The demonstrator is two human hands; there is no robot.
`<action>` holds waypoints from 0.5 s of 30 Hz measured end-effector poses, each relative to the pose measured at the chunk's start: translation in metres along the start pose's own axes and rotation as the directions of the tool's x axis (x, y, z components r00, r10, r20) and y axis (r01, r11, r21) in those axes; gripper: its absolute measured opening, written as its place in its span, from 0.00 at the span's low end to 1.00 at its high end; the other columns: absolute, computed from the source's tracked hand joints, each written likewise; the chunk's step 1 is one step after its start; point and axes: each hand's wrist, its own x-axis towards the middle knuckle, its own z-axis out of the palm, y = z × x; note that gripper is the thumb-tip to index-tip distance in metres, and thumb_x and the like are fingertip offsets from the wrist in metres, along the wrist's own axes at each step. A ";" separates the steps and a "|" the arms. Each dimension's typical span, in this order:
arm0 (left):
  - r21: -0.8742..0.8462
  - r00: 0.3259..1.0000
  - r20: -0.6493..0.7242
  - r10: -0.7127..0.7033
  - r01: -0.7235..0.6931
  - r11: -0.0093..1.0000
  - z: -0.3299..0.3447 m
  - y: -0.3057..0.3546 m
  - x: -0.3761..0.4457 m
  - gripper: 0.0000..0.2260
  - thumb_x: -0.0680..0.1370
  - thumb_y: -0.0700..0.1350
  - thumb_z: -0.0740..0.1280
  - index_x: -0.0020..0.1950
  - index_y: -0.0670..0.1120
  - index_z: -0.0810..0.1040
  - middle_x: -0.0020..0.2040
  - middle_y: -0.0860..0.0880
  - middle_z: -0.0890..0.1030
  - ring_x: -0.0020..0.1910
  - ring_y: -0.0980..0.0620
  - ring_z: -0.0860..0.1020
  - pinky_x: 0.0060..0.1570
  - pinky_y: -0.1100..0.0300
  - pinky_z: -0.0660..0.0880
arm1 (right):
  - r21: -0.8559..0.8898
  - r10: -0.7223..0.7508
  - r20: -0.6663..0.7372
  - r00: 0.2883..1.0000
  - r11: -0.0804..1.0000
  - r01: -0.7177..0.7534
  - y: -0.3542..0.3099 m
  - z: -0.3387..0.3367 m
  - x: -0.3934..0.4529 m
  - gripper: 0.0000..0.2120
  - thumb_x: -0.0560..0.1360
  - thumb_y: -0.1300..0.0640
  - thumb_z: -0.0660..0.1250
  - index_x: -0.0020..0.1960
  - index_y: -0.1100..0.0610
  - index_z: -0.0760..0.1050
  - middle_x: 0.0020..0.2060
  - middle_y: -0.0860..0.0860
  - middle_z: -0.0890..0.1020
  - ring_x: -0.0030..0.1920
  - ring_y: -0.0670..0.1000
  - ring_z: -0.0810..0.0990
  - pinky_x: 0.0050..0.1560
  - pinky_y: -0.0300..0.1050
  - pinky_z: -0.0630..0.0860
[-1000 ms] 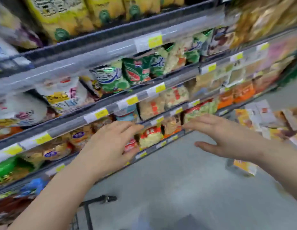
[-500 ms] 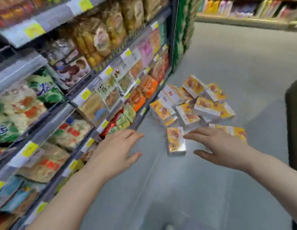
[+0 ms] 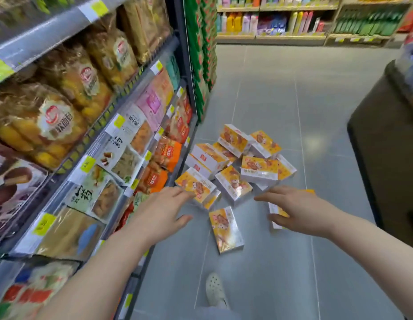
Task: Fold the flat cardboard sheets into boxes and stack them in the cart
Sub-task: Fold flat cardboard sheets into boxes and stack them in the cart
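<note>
Shelving (image 3: 140,72) is filling the left half of the frame, its tiers packed with snack bags and packets, while grey floor (image 3: 281,107) is running up the middle toward more shelves along the top edge, and a dark cabinet (image 3: 385,153) is closing off the right edge. Just right of centre, a heap of boxes (image 3: 237,162) is lying on the floor against the foot of the shelving, all of them looking already formed and printed in orange and white; one box (image 3: 226,229) is sitting by itself below the heap, a little apart from it. The left hand (image 3: 159,213) is reaching out at lower centre-left with its fingers spread and nothing in it, its fingertips showing just in front of the nearest box of the heap, though contact cannot be told. The right hand (image 3: 302,211) is stretching out at centre-right, also spread and holding nothing, partly covering a box beneath it. A pale shoe (image 3: 214,289) is showing at the bottom. No flat sheets and no cart are appearing anywhere, so folding looks largely finished for these boxes, and stacking seems to be what is remaining: every box is lying loose on the floor.
</note>
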 end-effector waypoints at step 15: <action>-0.187 0.962 0.123 -0.245 0.264 0.946 -0.017 -0.121 0.140 0.22 0.78 0.51 0.59 0.71 0.54 0.60 0.69 0.55 0.65 0.69 0.55 0.64 0.64 0.59 0.65 | -0.095 -0.171 0.171 0.970 0.977 0.189 0.045 -0.058 0.216 0.21 0.79 0.52 0.56 0.71 0.48 0.60 0.67 0.47 0.67 0.68 0.49 0.65 0.62 0.43 0.66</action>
